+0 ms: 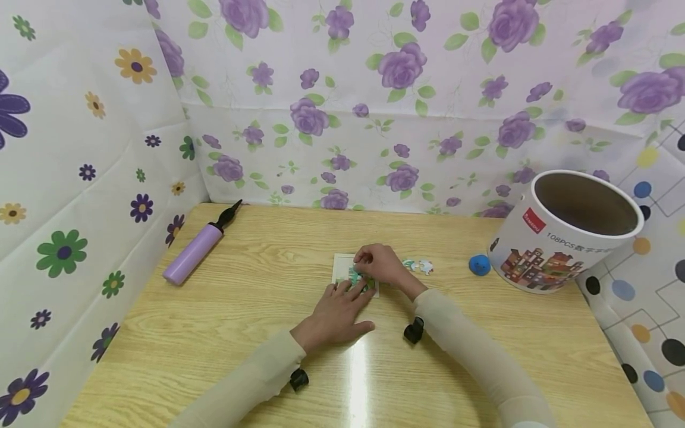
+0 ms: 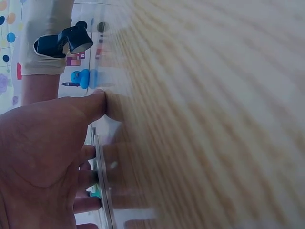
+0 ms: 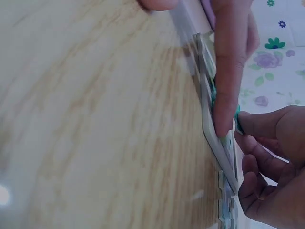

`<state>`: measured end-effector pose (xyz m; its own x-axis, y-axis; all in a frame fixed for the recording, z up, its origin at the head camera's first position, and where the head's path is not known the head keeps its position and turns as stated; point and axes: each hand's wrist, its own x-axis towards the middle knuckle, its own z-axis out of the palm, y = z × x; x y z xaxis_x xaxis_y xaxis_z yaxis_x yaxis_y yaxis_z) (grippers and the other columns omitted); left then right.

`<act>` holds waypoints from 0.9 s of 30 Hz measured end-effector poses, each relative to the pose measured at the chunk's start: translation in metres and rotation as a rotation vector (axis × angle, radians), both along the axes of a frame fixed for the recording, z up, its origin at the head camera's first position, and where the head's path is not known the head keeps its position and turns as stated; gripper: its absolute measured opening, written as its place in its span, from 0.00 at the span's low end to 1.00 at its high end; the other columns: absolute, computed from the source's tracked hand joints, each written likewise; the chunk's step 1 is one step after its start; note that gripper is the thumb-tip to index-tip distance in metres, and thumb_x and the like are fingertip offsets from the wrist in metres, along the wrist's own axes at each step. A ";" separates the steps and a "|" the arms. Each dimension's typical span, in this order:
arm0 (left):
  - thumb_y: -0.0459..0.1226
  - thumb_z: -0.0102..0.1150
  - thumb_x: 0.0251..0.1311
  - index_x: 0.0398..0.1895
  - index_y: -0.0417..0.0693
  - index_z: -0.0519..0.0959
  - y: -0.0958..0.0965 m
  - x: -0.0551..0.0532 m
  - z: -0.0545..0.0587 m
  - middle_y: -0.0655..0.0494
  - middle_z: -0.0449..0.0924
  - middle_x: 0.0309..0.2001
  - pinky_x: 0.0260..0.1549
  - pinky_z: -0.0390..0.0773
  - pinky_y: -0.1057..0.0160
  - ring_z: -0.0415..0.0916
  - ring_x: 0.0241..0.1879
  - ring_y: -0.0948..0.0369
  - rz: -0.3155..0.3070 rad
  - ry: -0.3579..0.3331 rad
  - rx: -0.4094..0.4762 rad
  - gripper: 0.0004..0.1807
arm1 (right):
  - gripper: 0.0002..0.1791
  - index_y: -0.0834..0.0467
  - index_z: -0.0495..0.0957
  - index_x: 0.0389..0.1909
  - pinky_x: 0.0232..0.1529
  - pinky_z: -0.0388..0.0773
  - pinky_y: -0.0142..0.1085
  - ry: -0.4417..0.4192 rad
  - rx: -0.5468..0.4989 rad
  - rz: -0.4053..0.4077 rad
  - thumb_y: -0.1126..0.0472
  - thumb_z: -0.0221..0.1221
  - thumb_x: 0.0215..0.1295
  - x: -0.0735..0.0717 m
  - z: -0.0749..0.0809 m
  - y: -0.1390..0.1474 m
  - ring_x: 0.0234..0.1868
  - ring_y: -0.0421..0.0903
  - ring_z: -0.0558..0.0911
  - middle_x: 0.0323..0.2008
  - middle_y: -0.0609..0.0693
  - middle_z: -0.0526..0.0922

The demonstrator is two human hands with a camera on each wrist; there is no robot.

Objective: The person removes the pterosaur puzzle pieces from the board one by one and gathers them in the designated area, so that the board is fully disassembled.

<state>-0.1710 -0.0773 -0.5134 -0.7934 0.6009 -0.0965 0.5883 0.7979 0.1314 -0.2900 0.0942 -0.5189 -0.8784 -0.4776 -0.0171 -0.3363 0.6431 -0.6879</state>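
A small jigsaw puzzle in a pale tray (image 1: 340,266) lies on the table under both hands. My left hand (image 1: 338,312) is spread out, its fingertips resting on the lower part of the puzzle, thumb out to the side. From above, my right hand (image 1: 379,263) pinches a teal puzzle piece (image 3: 238,120) between thumb and index finger, right over the tray. Teal and green printed pieces show between the fingers, though the hands hide much of the picture. Just right of the tray lie loose puzzle pieces (image 1: 425,267), partly behind the right wrist.
At the right stands a large white printed bucket (image 1: 535,249), with a small blue toy (image 1: 479,265) beside it. A purple hand pump (image 1: 194,252) with a black nozzle lies at the left. Patterned cloth (image 1: 342,119) closes off the back and sides.
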 end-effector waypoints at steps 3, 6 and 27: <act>0.63 0.48 0.72 0.82 0.56 0.57 0.000 0.000 0.000 0.50 0.52 0.81 0.67 0.62 0.38 0.55 0.76 0.43 -0.006 -0.009 0.008 0.41 | 0.04 0.53 0.86 0.42 0.41 0.81 0.39 -0.005 -0.041 -0.010 0.58 0.65 0.71 0.002 0.004 0.004 0.37 0.42 0.83 0.36 0.45 0.86; 0.62 0.48 0.73 0.82 0.55 0.57 0.000 0.001 0.000 0.49 0.52 0.81 0.69 0.62 0.38 0.54 0.77 0.43 -0.006 -0.022 0.022 0.41 | 0.06 0.54 0.85 0.44 0.42 0.82 0.40 -0.007 -0.081 -0.020 0.58 0.64 0.72 0.002 0.008 0.010 0.39 0.43 0.83 0.38 0.47 0.86; 0.60 0.42 0.76 0.83 0.50 0.53 -0.002 0.003 -0.006 0.46 0.48 0.82 0.75 0.53 0.41 0.45 0.80 0.44 -0.017 -0.055 0.051 0.40 | 0.05 0.53 0.86 0.42 0.38 0.81 0.41 0.022 -0.058 -0.136 0.56 0.64 0.72 0.016 0.020 0.092 0.38 0.46 0.82 0.37 0.47 0.86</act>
<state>-0.1680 -0.0793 -0.5197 -0.7774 0.6195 -0.1091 0.5924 0.7793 0.2042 -0.2740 0.1858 -0.4987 -0.9348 -0.3542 0.0271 -0.2644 0.6428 -0.7189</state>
